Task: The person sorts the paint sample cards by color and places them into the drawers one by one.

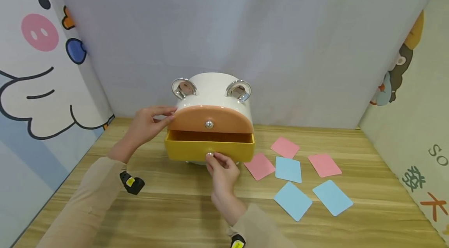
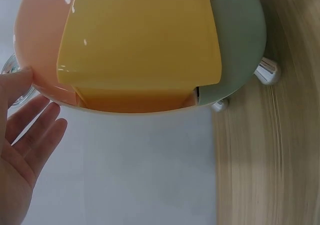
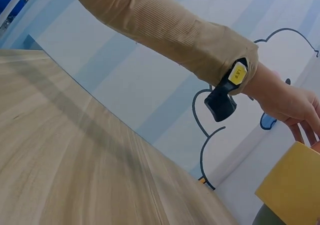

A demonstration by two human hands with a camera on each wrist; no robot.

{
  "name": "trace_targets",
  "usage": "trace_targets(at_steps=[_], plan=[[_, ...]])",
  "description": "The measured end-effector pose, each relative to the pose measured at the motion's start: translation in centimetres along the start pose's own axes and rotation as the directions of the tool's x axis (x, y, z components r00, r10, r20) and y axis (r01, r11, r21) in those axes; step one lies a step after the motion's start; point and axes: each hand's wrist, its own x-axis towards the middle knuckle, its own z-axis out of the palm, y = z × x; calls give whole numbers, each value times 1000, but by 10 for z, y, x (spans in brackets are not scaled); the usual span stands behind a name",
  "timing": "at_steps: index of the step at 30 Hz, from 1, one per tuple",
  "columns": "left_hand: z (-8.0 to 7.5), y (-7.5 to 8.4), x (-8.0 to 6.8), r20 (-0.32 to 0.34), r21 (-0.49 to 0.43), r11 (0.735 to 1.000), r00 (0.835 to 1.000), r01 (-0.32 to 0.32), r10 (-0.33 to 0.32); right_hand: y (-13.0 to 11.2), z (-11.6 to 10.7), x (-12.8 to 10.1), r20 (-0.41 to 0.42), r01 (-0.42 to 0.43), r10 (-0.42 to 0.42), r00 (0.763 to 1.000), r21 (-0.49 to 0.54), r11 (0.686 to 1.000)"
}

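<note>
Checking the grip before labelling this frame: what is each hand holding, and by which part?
The right hand pinches the yellow drawer by its silver knob. The left hand rests straight fingers on the organizer, gripping nothing.

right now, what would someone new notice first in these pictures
A white animal-shaped drawer box with two chrome ears stands mid-table, its yellow drawer pulled out under an orange one. The right hand pinches the yellow drawer's silver knob, while the left hand touches the box's side. Pink and blue cards lie scattered to the right of it.
</note>
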Motion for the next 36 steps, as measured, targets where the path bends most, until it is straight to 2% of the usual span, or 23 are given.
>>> trace_targets(at_steps=[13, 36], plan=[[0, 2, 0, 15, -1, 1000, 1000, 16, -16, -1, -14, -19, 39, -56, 55, 998, 4, 998], [2, -2, 1, -7, 0, 1000, 1000, 0, 0, -2, -26, -42, 75, -74, 75, 994, -12, 997]])
